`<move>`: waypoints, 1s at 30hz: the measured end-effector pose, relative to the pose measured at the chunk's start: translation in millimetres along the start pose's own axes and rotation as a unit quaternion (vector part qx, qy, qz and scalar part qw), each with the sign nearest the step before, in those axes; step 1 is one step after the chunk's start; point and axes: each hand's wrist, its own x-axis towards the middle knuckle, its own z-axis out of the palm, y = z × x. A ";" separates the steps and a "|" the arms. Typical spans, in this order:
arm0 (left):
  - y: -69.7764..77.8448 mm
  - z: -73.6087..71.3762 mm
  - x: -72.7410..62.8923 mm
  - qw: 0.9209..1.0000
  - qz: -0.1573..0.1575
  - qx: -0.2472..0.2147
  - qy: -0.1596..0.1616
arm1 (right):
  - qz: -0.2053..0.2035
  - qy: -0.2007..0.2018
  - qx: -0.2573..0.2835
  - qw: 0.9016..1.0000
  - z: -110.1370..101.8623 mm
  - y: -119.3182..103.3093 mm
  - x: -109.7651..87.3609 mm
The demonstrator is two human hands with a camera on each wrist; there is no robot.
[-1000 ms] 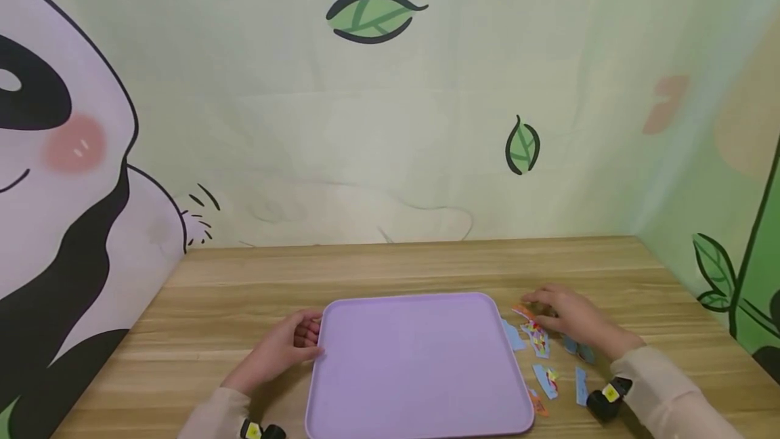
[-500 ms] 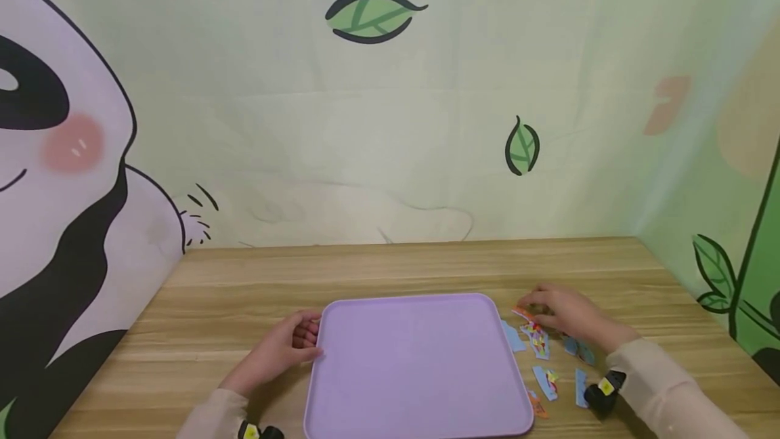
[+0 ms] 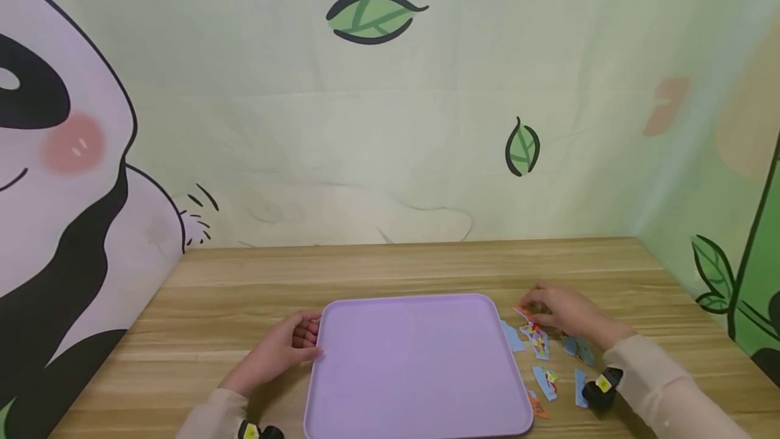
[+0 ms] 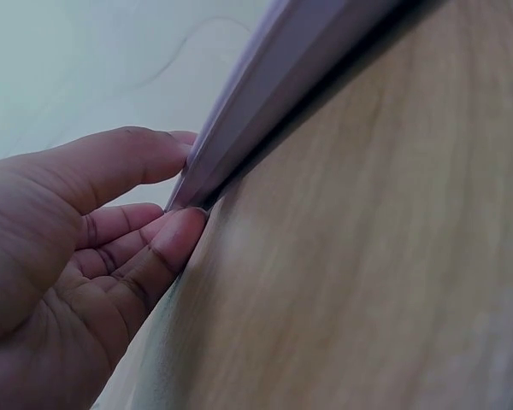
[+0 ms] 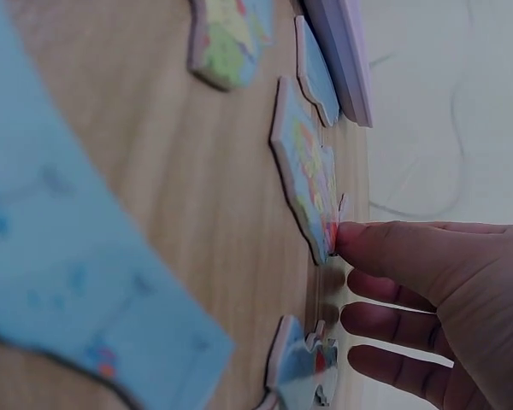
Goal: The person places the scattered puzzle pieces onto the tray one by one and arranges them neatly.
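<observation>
**Left hand [image 3: 277,351] grips a tray [image 3: 417,371]; right hand [image 3: 567,314] pinches an orange piece [image 3: 522,314]**

Far left, a painted panda [image 3: 91,93] smiles from the wall [image 3: 280,120]. At a wooden table [image 3: 244,276], the left hand holds the left edge of the purple tray between thumb and fingertips. The tray fills the near middle; beyond it, a painted leaf [image 3: 368,17] is high on the wall. Along the tray's right edge are a blue piece [image 3: 513,337] and, nearer, a red-orange piece [image 3: 537,405]. Just right of the tray's far right corner is the orange piece, between thumb and forefinger of the right hand, whose other fingers curl loosely. Just nearer lies a bright piece [image 3: 539,344]; I cannot tell whether the two touch. Nearer still is a blue-and-yellow piece [image 3: 545,383], with a blue strip [image 3: 580,388] to its right, beside the black wrist camera [image 3: 600,395]. Far right, a painted plant [image 3: 714,263] climbs the wall.
</observation>
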 end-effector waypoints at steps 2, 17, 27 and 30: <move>0.0 -0.5 0.4 1.000 0.005 -0.001 0.000 | 0.005 -0.001 -0.001 1.000 0.1 0.1 1.3; 0.4 0.3 -1.3 1.000 0.019 -0.022 0.000 | 0.032 -0.019 0.022 0.999 1.6 3.7 8.1; 0.6 0.1 -1.3 1.000 0.015 -0.020 -0.001 | 0.013 0.004 -0.011 1.000 4.0 5.4 7.3; 0.0 0.1 -1.0 1.000 0.014 -0.022 -0.002 | 0.009 0.007 -0.013 1.000 3.5 4.3 6.3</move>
